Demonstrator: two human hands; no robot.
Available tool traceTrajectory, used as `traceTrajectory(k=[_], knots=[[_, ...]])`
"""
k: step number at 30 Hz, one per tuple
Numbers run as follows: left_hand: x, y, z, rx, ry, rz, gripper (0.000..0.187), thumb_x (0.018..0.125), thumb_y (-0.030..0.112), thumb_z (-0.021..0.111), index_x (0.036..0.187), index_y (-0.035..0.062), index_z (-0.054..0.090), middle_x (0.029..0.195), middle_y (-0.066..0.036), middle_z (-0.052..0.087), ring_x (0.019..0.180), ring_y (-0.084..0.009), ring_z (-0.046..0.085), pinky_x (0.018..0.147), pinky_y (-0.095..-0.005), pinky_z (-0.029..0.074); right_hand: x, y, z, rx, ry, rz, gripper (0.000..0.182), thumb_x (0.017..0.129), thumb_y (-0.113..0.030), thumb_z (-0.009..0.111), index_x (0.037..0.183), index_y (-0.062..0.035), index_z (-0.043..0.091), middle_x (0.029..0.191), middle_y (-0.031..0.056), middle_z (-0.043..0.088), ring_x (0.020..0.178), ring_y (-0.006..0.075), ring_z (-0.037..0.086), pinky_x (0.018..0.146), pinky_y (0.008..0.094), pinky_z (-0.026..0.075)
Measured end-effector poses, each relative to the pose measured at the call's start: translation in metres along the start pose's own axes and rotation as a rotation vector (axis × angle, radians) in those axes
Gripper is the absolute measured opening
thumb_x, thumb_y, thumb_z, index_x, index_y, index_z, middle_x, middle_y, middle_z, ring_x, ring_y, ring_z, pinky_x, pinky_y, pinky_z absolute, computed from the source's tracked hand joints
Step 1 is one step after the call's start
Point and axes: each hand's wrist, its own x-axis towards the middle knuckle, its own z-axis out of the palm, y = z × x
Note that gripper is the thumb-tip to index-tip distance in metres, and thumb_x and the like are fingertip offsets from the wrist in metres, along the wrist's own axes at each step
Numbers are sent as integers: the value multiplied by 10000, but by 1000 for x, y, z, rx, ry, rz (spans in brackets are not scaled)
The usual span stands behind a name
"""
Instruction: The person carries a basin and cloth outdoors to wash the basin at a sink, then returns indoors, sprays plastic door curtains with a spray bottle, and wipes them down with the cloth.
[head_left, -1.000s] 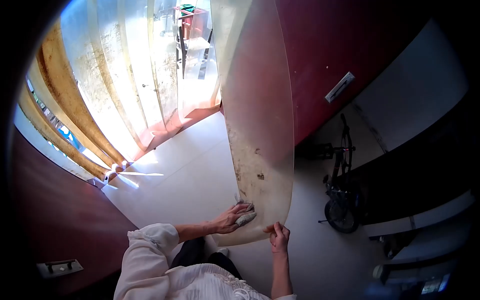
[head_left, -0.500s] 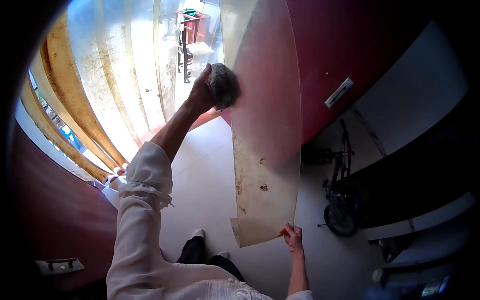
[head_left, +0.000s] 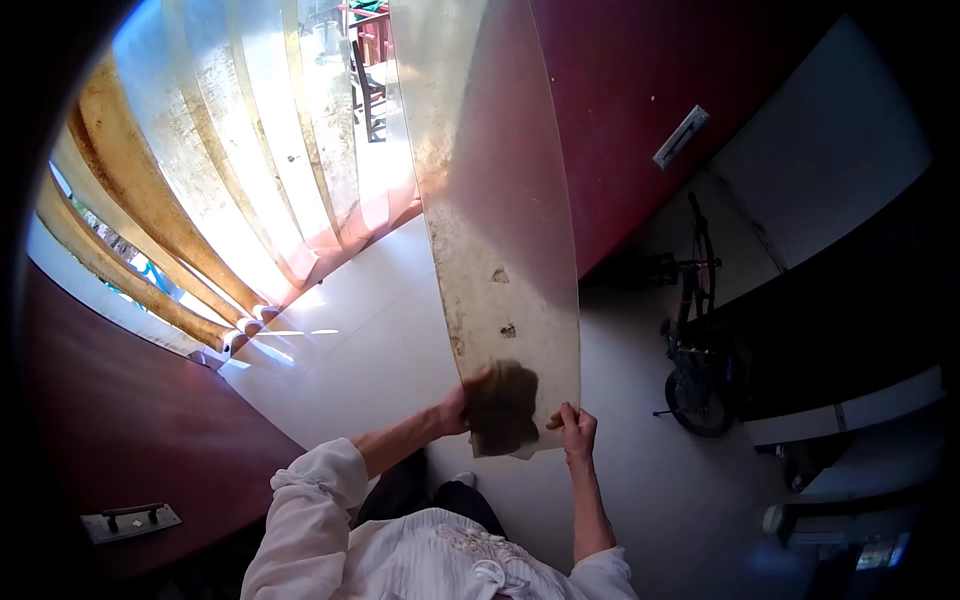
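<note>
A long translucent plastic curtain strip (head_left: 510, 220) hangs in front of me, with brown stains and two dark spots on its lower half. My left hand (head_left: 455, 408) is at the strip's lower left edge, closed on a dark grey rag (head_left: 505, 405). The rag shows dimly through the plastic, so it lies against the far side; some of the fingers are hidden there. Close to the bottom right corner, my right hand (head_left: 575, 432) pinches the strip's edge between thumb and fingers.
More yellowed curtain strips (head_left: 190, 190) hang at the left in bright light. Red door panels with metal handles stand on both sides, one handle (head_left: 682, 137) at the right, another (head_left: 132, 521) at lower left. A bicycle (head_left: 695, 350) stands at right on the pale floor (head_left: 375, 290).
My left hand has come down with the rag from high on the strip's left edge to near its bottom. My right hand still grips the lower corner, slightly higher in view.
</note>
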Motion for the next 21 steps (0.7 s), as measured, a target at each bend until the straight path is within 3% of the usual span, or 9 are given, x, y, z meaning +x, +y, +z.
traceTrajectory(k=[2, 7, 8, 10, 12, 13, 14, 17, 21], knots=[[-9, 58, 48, -14, -220, 110, 537, 944, 415, 357, 1326, 41, 399, 1336, -144, 450, 1209, -296, 458, 1052, -456, 322, -4, -5, 7, 13, -59, -79, 343, 907, -256, 545, 683, -1, 592, 595, 63, 605, 545, 144, 597, 577, 260, 450], [-39, 212, 167, 259, -349, 587, 642, 943, 491, 235, 1337, -5, 342, 1324, -238, 412, 1214, -379, 429, 1040, -525, 326, -11, -4, 13, -25, -40, -109, 340, 907, -246, 546, 680, 4, 586, 609, 76, 626, 544, 138, 596, 586, 257, 449], [-47, 215, 188, 323, -228, 695, 655, 937, 501, 240, 1340, -7, 331, 1321, -240, 414, 1199, -389, 442, 1035, -528, 334, -12, 1, 12, -32, -20, -117, 343, 906, -250, 547, 677, 2, 587, 605, 77, 627, 542, 135, 593, 588, 254, 449], [-40, 216, 175, 408, -307, 717, 641, 938, 488, 240, 1342, -1, 329, 1327, -225, 416, 1194, -385, 450, 1027, -515, 350, -14, 7, 11, -41, -5, -121, 345, 904, -254, 549, 674, 0, 589, 601, 78, 629, 539, 131, 589, 590, 252, 448], [-32, 178, 153, 525, -550, 588, 624, 932, 477, 309, 1349, 13, 327, 1329, -203, 425, 1187, -370, 461, 1022, -486, 366, -15, 10, 16, -94, 1, -106, 354, 901, -267, 552, 668, -3, 592, 595, 75, 627, 544, 123, 588, 591, 246, 447], [-26, 148, 131, 530, -545, 581, 624, 932, 477, 309, 1349, 13, 327, 1329, -203, 425, 1187, -370, 461, 1022, -486, 366, -16, 14, 20, -89, 16, -107, 360, 901, -274, 550, 667, -4, 595, 605, 74, 631, 547, 118, 585, 588, 241, 445], [-20, 112, 102, 428, -462, 396, 599, 921, 445, 388, 1346, 24, 346, 1338, -168, 432, 1184, -325, 471, 1019, -452, 372, -16, 13, 23, -83, 17, -104, 360, 901, -274, 550, 667, -4, 595, 605, 74, 631, 547, 118, 585, 588, 241, 445], [-20, -4, 19, 256, -139, 155, 522, 910, 384, 486, 1303, 46, 437, 1306, -104, 491, 1161, -218, 504, 1008, -364, 383, -17, 10, 21, -99, 42, -81, 361, 907, -277, 541, 682, -1, 599, 600, 70, 626, 557, 117, 584, 596, 246, 447], [-27, -78, -39, 256, 143, 83, 461, 925, 355, 461, 1277, 58, 478, 1261, -100, 534, 1139, -213, 522, 1002, -352, 387, -16, 15, 23, -74, -20, -68, 358, 909, -283, 542, 700, 1, 601, 603, 74, 626, 556, 115, 580, 598, 248, 448]])
